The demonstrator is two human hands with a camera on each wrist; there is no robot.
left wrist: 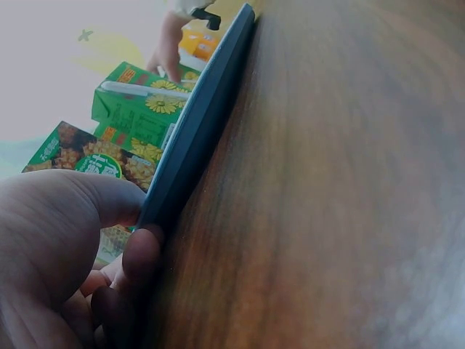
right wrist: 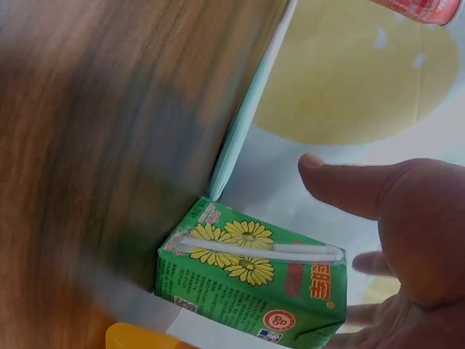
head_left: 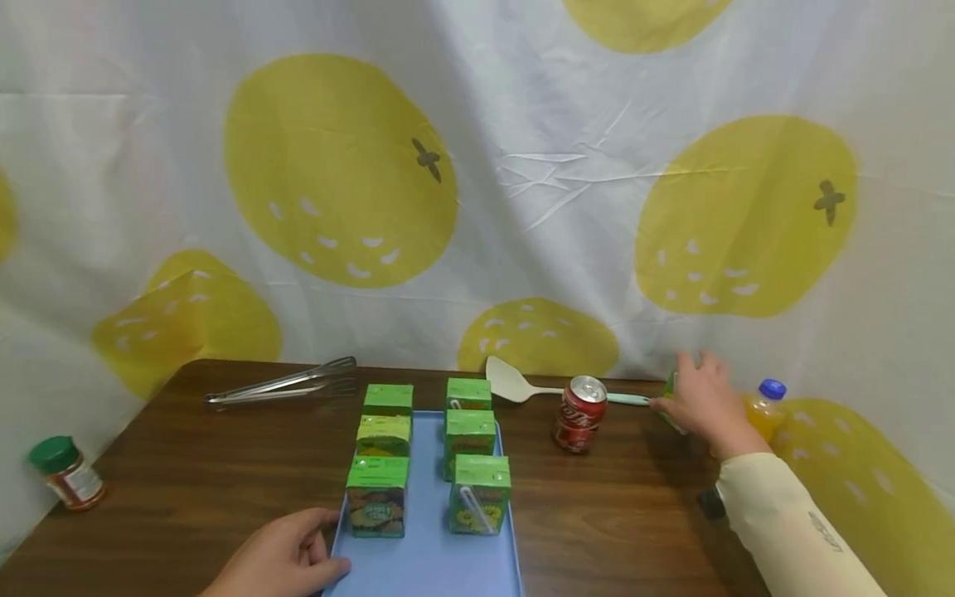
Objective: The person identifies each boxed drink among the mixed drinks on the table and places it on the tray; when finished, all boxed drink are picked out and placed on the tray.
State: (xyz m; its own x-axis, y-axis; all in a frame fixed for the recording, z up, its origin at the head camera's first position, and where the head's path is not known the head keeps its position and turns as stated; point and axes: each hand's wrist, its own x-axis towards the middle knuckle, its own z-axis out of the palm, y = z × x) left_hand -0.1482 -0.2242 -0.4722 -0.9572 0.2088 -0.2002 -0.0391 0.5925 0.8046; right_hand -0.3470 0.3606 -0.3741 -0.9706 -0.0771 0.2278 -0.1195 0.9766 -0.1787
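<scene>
On the left, my left hand (head_left: 279,555) pinches the near left rim of a blue tray (head_left: 425,564); the left wrist view shows thumb and fingers meeting at the tray's edge (left wrist: 200,120). Several green drink cartons (head_left: 477,493) stand in two rows on the tray, some with a white straw on the front. At the back right, my right hand (head_left: 705,402) reaches over another green drink carton (right wrist: 251,273) with yellow flowers and a straw. Its thumb stands apart from that carton, while the other fingers lie beside the carton's top end.
A red soda can (head_left: 580,414) stands right of the tray, before a spatula (head_left: 515,385) with a pale green handle. An orange drink bottle (head_left: 764,410) with a blue cap is beside my right wrist. Metal tongs (head_left: 283,387) and a green-lidded spice jar (head_left: 69,473) lie leftward.
</scene>
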